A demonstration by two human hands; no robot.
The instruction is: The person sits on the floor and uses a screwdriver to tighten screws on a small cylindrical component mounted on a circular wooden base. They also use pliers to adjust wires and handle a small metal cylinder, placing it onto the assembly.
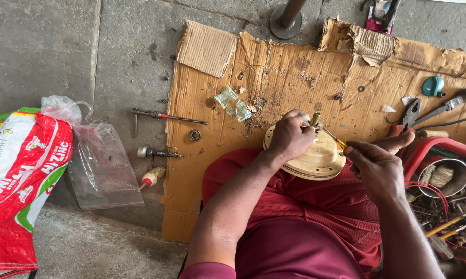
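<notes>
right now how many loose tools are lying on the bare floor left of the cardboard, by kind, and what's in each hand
long metal rods: 2
red-tipped cream-handled tool: 1
total: 3
left hand: grips the cream round housing at its shaft
right hand: holds a yellow-handled screwdriver

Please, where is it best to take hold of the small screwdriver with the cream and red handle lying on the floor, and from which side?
Probably at the thick cream handle of the small screwdriver, coming from above. It lies flat on the floor, handle up-right, thin tip down-left toward the plastic bag.
</notes>
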